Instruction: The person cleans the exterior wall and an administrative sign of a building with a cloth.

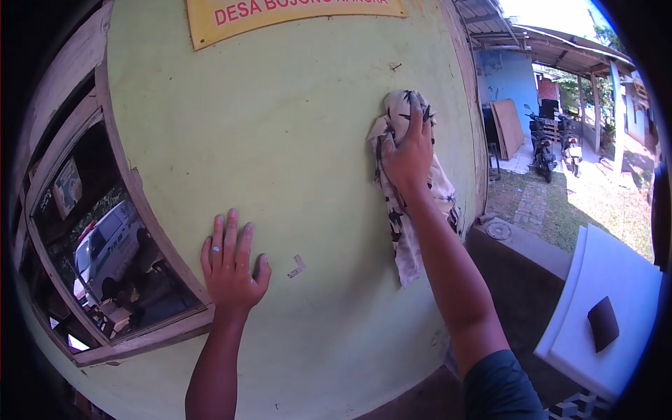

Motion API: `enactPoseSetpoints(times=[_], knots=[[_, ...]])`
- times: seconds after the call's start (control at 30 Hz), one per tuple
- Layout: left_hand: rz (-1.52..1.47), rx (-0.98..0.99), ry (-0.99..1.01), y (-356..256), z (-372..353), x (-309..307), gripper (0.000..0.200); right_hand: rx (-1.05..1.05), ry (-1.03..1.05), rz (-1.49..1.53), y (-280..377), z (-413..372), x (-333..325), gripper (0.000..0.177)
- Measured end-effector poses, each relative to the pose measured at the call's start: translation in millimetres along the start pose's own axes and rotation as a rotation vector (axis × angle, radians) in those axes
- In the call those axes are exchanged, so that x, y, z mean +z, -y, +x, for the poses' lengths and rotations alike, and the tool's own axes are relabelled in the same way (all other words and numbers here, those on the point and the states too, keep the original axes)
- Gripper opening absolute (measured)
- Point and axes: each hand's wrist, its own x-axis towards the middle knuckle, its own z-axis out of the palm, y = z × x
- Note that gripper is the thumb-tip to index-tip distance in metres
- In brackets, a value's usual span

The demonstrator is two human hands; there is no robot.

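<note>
In the head view, the green wall (315,175) stands between a window (115,245) and a yard (595,203). The right hand (409,157) grasps a patterned cloth (402,234) against this wall, partly covering it. The left hand (234,276) is released, fingers spread upon the wall. The banner (294,15) is cut off above.

Two hands (234,278) and one patterned cloth (397,112); one yellow banner (294,28); far right, two motorbikes (543,147); near right, one small dark-brown piece (603,324).
</note>
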Motion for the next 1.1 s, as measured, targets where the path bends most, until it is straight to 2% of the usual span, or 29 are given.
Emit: enactPoseSetpoints(times=[0.07,0.1,0.17,0.2,0.23,0.3,0.33,0.43,0.57,0.6,0.67,0.7,0.77,0.8,0.83,0.9,0.93,1.0,1.03,1.1], knots=[[-0.018,-0.008,0.002,0,-1,0,0.063,-0.207,0.019,0.003,45,-20,2,0.101],[-0.068,0.014,0.006,1,0,0,0.063,-0.201,0.164,0.055,64,-33,3,0.105],[-0.108,0.028,0.017,5,-1,-4,0.063,-0.369,0.426,0.065,96,-57,4,0.106],[-0.193,0.063,0.043,9,-1,-7,0.061,-0.505,0.503,0.102,109,-68,1,0.101],[-0.273,0.098,0.064,15,-2,-11,0.059,-0.513,0.503,0.119,114,-78,0,0.101],[-0.17,0.12,0.061,30,-1,-20,0.057,-1.02,0.653,-0.011,115,-85,5,0.083],[-0.087,0.148,0.062,36,2,-22,0.055,-1.075,0.714,-0.072,111,-78,3,0.073],[-0.088,0.056,0.045,43,2,-18,0.058,-1.048,0.743,-0.026,99,-28,-3,0.076],[-0.071,0.029,0.026,40,3,-14,0.058,-0.547,0.414,0.021,100,42,5,0.085],[-0.084,0.036,0.025,40,2,-14,0.058,-0.55,0.416,0.033,104,56,19,0.085],[-0.09,0.027,0.029,42,-2,-16,0.058,-0.343,0.159,0.085,111,74,44,0.086],[-0.112,0.036,0.025,43,-1,-16,0.058,-0.353,0.168,0.093,123,68,49,0.086],[-0.137,0.027,0.03,43,-3,-16,0.059,-0.323,0.009,-0.059,158,39,53,0.082],[-0.149,0.029,0.018,44,-4,-16,0.059,-0.38,0.066,-0.004,170,25,47,0.072],[-0.158,0.034,0.001,45,-4,-17,0.059,-0.388,0.077,0.001,171,10,45,0.072],[-0.128,0.006,0.0,45,-2,-17,0.059,-0.744,0.215,0.04,169,-15,41,0.063],[-0.103,-0.007,0.003,44,0,-17,0.059,-0.752,0.219,0.042,162,-25,41,0.063],[-0.083,-0.048,0.002,36,7,-21,0.058,-0.859,0.493,0.082,145,-37,36,0.061],[-0.061,-0.075,-0.003,35,13,-21,0.058,-0.863,0.484,0.08,138,-32,28,0.061],[-0.06,-0.076,-0.026,36,13,-19,0.057,-1.113,0.59,-0.007,118,-11,11,0.064]])
